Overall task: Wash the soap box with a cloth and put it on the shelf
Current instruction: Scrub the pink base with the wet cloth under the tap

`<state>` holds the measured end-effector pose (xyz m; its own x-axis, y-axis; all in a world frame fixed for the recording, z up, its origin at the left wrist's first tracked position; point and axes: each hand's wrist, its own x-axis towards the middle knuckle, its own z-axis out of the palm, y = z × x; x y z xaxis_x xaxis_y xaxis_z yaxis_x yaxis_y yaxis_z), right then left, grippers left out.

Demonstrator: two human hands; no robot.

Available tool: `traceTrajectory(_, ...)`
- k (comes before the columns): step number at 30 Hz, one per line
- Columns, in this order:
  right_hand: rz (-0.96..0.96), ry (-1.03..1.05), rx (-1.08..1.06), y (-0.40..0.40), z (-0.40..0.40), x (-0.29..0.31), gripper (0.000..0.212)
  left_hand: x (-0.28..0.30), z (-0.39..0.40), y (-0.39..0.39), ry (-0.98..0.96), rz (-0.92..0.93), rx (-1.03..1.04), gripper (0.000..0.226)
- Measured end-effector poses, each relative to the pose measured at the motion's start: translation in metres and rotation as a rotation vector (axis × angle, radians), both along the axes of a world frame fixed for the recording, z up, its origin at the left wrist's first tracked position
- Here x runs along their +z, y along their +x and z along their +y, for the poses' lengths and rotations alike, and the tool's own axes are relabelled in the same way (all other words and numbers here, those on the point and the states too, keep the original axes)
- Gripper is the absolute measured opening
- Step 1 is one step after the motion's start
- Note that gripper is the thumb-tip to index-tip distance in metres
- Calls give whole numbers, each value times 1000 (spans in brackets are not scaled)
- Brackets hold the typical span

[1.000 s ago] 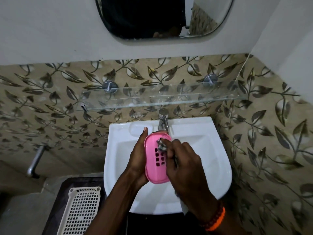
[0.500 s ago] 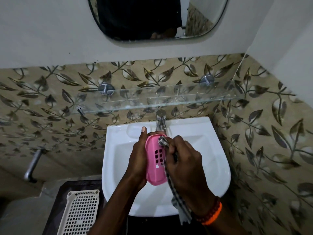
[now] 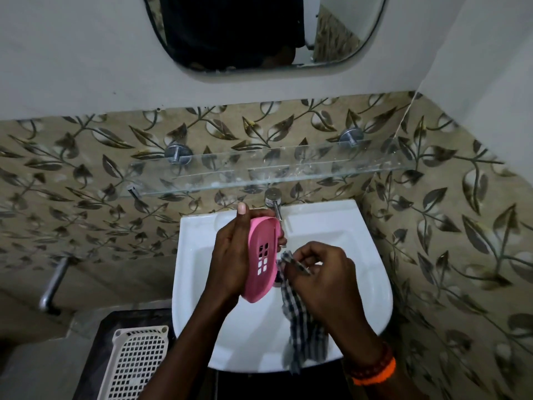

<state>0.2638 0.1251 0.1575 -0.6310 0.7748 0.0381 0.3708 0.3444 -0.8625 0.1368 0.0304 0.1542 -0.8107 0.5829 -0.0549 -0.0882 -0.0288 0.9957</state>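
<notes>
A pink soap box (image 3: 261,259) with small drain holes is held on edge over the white sink (image 3: 372,284). My left hand (image 3: 230,255) grips it, thumb up along its left rim and fingers behind. My right hand (image 3: 320,275) pinches a checked cloth (image 3: 302,321) just to the right of the box; the cloth hangs down over the basin's front. The glass shelf (image 3: 259,171) runs along the tiled wall above the tap (image 3: 274,200).
A white perforated basket (image 3: 135,362) lies at the lower left on a dark surface. A metal pipe (image 3: 54,284) sticks out of the left wall. A mirror (image 3: 259,33) hangs above. The tiled right wall stands close to the sink.
My right hand with the cloth has come off the box's inside and moved down to the right. My left hand has turned the box more on edge and lifted it slightly.
</notes>
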Motion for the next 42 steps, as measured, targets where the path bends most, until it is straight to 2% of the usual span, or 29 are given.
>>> traceTrajectory(2,161,8,-8,-2,5,11,16,-5,1,2,-79,-8,-35,62)
traceTrajectory(4,226,20,-20,-8,8,20,16,-9,2,4,-108,-6,-83,63)
traceTrajectory(9,150,41,-85,-15,9,18,18,-5,-1,3,-35,6,-112,58)
traceTrajectory(13,-3,3,1,-11,12,12,19,-8,-4,0,-20,-7,-43,62)
traceTrajectory(18,204,49,-15,-13,11,18,16,-8,1,3,-79,-30,-109,72)
traceTrajectory(22,162,69,-47,-14,8,14,19,-10,-1,4,-36,-30,-75,72)
traceTrajectory(25,47,-1,4,-9,-1,0,21,-4,0,1,40,-117,-11,66)
traceTrajectory(27,-30,-99,32,-5,-8,-10,24,-4,2,-3,95,-197,31,69)
traceTrajectory(33,52,-425,164,-1,-18,-8,21,-3,10,-3,175,-494,49,81)
traceTrajectory(36,193,-405,208,-5,-23,-1,8,-4,17,8,152,-582,-18,75)
traceTrajectory(38,262,-323,208,-9,-16,5,8,-9,19,18,147,-622,-69,74)
traceTrajectory(42,206,-76,104,-20,5,14,8,-12,19,29,158,-670,-178,72)
